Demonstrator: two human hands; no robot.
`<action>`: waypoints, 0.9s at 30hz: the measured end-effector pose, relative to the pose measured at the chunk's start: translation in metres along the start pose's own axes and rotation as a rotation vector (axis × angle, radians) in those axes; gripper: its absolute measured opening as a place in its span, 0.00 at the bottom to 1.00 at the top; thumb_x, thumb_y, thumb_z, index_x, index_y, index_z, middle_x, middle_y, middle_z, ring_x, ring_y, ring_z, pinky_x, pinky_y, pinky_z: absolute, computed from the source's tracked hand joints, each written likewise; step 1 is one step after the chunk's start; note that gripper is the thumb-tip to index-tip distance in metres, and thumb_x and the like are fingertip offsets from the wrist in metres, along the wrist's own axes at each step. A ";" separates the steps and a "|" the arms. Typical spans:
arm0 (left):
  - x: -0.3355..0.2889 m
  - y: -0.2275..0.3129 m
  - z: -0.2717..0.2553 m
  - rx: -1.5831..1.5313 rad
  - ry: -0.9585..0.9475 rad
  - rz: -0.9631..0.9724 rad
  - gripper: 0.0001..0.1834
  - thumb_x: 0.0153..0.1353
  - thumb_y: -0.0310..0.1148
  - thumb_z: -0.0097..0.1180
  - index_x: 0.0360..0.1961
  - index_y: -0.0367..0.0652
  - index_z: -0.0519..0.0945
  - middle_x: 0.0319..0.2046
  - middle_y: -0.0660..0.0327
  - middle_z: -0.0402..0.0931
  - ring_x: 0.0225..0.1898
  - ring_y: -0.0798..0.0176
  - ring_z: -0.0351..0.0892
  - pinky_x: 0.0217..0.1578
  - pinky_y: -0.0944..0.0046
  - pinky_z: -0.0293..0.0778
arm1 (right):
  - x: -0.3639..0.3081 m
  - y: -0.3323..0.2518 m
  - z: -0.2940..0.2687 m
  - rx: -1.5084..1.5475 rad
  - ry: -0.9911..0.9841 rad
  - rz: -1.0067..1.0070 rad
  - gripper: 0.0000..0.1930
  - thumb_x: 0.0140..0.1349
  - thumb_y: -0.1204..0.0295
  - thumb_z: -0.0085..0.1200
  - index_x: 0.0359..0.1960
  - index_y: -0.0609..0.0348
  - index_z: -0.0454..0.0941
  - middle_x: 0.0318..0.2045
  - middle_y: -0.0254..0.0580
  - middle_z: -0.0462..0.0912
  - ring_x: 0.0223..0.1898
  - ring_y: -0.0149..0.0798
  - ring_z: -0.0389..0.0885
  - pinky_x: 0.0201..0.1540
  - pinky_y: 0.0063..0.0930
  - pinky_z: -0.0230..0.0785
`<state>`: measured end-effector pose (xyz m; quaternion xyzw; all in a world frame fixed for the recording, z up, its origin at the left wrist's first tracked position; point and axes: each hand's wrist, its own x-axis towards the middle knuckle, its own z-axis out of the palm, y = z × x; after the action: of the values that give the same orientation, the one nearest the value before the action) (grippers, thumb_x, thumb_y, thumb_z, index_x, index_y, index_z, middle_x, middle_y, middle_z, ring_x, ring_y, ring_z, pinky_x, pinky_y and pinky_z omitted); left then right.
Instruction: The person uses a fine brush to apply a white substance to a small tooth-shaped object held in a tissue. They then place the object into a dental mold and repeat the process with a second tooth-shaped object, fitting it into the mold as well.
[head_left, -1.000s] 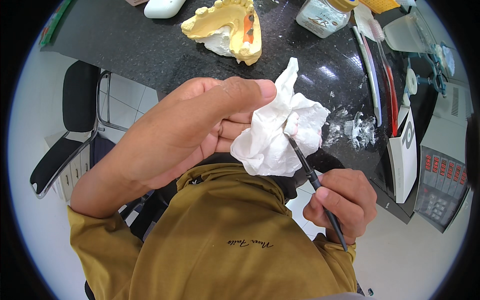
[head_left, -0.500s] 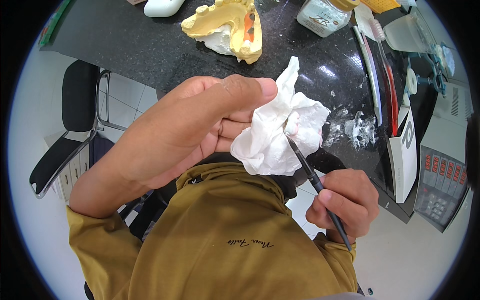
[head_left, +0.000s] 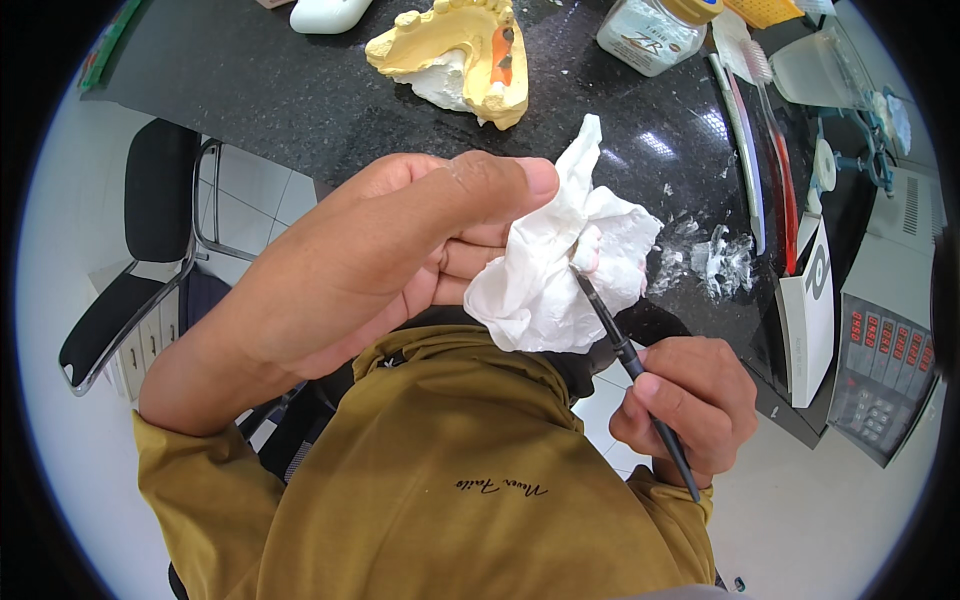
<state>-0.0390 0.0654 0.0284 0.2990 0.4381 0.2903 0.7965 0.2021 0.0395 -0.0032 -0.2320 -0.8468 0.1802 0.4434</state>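
My left hand (head_left: 400,235) is closed on a crumpled white tissue (head_left: 535,285), thumb on top and fingers underneath. Within the tissue's folds lies a small white and pink piece that looks like dental ceramic teeth (head_left: 587,248). Between the fingertips of my right hand (head_left: 695,405) is a slim black brush (head_left: 630,360), held like a pen. Its tip meets the edge of the white and pink piece. Beyond the tissue, a yellow plaster dental model (head_left: 450,50) with an orange patch rests on the dark counter.
White powdery smears (head_left: 722,262) mark the speckled counter (head_left: 250,90). On the right are a gold-lidded glass jar (head_left: 652,38), long brush-like tools (head_left: 780,170), a white box (head_left: 806,320) and a device with red digits (head_left: 880,370). A black chair (head_left: 150,200) stands at left.
Almost nothing differs. The brush tip stays at the white and pink piece, and both hands keep their holds; the counter things appear shifted very slightly.
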 end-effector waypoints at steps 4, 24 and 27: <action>0.001 0.000 0.000 0.023 0.011 -0.001 0.30 0.66 0.44 0.37 0.52 0.22 0.67 0.40 0.44 0.78 0.39 0.60 0.82 0.43 0.66 0.77 | 0.000 0.000 -0.001 0.000 -0.007 0.011 0.16 0.40 0.76 0.64 0.33 0.66 0.77 0.23 0.45 0.78 0.18 0.37 0.77 0.15 0.21 0.68; 0.003 0.000 0.004 -0.172 -0.016 -0.002 0.27 0.64 0.42 0.38 0.52 0.24 0.67 0.43 0.46 0.77 0.43 0.60 0.80 0.47 0.63 0.74 | 0.024 0.004 -0.096 -0.234 0.536 0.329 0.11 0.62 0.73 0.52 0.43 0.66 0.74 0.33 0.44 0.78 0.28 0.26 0.71 0.26 0.15 0.63; 0.003 0.007 0.009 -0.204 -0.006 -0.006 0.25 0.64 0.40 0.39 0.51 0.25 0.68 0.44 0.45 0.76 0.45 0.57 0.79 0.49 0.61 0.74 | 0.085 0.041 -0.135 -0.364 0.670 0.435 0.12 0.60 0.68 0.55 0.40 0.64 0.78 0.33 0.39 0.80 0.27 0.23 0.71 0.29 0.12 0.62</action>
<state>-0.0314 0.0703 0.0359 0.2158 0.4048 0.3302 0.8250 0.2816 0.1339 0.1060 -0.5247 -0.6056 0.0320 0.5974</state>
